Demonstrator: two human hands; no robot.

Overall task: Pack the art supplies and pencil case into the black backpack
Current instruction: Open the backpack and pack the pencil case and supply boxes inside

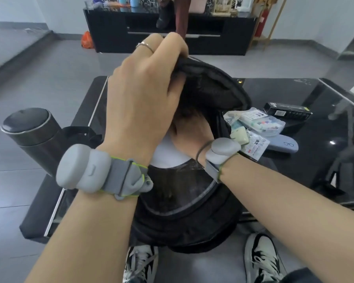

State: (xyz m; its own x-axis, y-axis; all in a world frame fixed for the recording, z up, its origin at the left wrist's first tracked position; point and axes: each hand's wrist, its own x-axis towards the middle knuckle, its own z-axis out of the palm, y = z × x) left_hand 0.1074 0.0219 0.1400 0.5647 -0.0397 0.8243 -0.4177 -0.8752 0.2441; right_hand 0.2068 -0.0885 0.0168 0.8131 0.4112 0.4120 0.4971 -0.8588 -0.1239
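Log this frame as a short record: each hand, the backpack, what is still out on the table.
left hand: grips the top edge of the black backpack, holding it open
right hand: reaches inside the backpack, fingers hidden
backpack: open, on the black table
still out: clear supply packets, black box, blue glasses case
also there: dark cylinder, at left

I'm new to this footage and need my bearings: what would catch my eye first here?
The left hand dominates the centre, gripping the upper rim of the black backpack to hold it open on the glossy black table. The right hand reaches inside it. To the right lie packaged art supplies beside a blue glasses case.
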